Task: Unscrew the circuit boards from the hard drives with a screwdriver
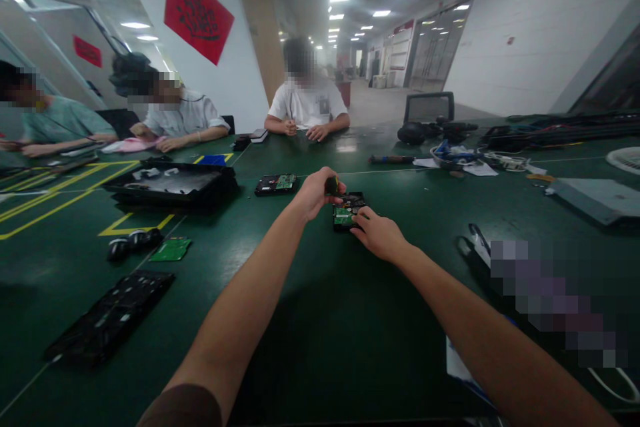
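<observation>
A hard drive (344, 216) with a green circuit board lies on the table in front of me. Over its far left part, my left hand (316, 193) is closed round a short dark handle with a bit of yellow (331, 185), seemingly a screwdriver; its tip is hidden. The fingers of my right hand (377, 232) grip the near right side of the drive and rest partly on its board. A second hard drive (276, 185) lies to the left, apart from both hands.
On the green table (310, 320), left, are stacked black trays (173, 180), a loose circuit board (171, 249) and a black slotted part (113, 313). Cables (450, 157), a screwdriver (391, 159) and a grey metal case (595, 200) lie right. A co-worker (307, 103) sits opposite; others sit left.
</observation>
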{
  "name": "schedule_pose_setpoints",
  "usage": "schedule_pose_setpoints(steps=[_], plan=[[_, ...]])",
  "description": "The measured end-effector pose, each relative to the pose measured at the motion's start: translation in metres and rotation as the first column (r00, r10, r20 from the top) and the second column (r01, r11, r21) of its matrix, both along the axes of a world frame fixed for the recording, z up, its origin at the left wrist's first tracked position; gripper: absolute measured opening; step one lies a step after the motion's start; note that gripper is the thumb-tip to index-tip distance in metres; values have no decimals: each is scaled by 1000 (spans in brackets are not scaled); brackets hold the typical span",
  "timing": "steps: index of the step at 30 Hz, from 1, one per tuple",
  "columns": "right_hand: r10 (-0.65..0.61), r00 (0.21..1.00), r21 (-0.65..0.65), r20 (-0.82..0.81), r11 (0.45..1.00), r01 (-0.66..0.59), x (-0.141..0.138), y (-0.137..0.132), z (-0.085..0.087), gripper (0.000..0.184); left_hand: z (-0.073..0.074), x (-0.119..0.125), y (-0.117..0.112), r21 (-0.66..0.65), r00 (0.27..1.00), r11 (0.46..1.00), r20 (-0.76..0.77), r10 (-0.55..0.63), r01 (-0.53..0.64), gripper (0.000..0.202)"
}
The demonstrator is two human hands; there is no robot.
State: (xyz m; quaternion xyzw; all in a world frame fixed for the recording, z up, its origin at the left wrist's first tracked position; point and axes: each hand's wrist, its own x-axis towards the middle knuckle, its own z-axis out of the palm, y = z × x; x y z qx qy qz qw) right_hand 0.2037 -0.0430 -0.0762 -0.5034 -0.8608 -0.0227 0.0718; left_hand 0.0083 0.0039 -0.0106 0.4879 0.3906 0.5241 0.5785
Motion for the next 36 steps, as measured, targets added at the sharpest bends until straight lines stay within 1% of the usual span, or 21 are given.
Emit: schedule_pose_setpoints(steps=[3, 5, 8, 10, 12, 15, 17, 18, 20, 22, 25, 27, 29, 32, 36], plan=[[2, 1000, -12, -12, 1000, -2, 1, 0, 0, 41, 0, -6, 2, 56, 993, 997, -103, 53, -48, 23], [-11, 1000, -19, -19, 1000, 10, 1, 0, 1, 42, 2, -7, 0, 96, 986, 995, -160, 52, -37, 23], [-25, 999, -17, -29, 1000, 24, 1, 0, 0, 42, 4, -5, -4, 80, 988, 997, -154, 8, 5, 24], [-23, 999, -17, -35, 1000, 22, 1, 0, 0, 42, 4, -2, -5, 50, 993, 999, -118, 13, -7, 24], [-21, 999, -21, -41, 1000, 20, 1, 0, -1, 41, 2, 1, -4, 51, 992, 997, -109, 68, -62, 22], [-21, 998, -19, -51, 1000, 20, 2, 1, -2, 41, -1, 1, -1, 146, 967, 975, -170, 192, -168, 18], [-19, 998, -10, -62, 1000, 19, 3, 2, -3, 41, -2, -1, 0, 222, 944, 955, -222, 243, -194, 17], [-16, 997, -6, -69, 1000, 16, 3, 2, -4, 40, -1, -2, 0, 247, 937, 951, -245, 248, -187, 18], [-12, 996, -2, -84, 1000, 12, 4, 3, -6, 40, 1, -3, -2, 262, 932, 952, -280, 232, -159, 19], [-13, 995, 0, -101, 1000, 13, 5, 4, -8, 40, 3, -3, -5, 228, 945, 967, -276, 174, -111, 20], [-39, 990, -9, -137, 999, 38, 6, 5, -11, 40, 4, 0, -8, 129, 986, 991, -163, 46, -25, 23], [-65, 983, -23, -172, 998, 62, 8, 7, -14, 40, 2, 3, -8, 86, 997, 996, -76, 4, 2, 24], [-87, 974, -38, -211, 996, 81, 9, 9, -16, 40, 0, 4, -6, 76, 999, 997, -44, 5, -2, 23], [-95, 960, -58, -263, 995, 83, 12, 13, -22, 40, -1, 3, -4, 125, 995, 992, -94, 25, -13, 22], [-104, 947, -63, -303, 994, 90, 13, 17, -28, 39, 0, 0, -2, 226, 952, 967, -252, 174, -117, 22]])
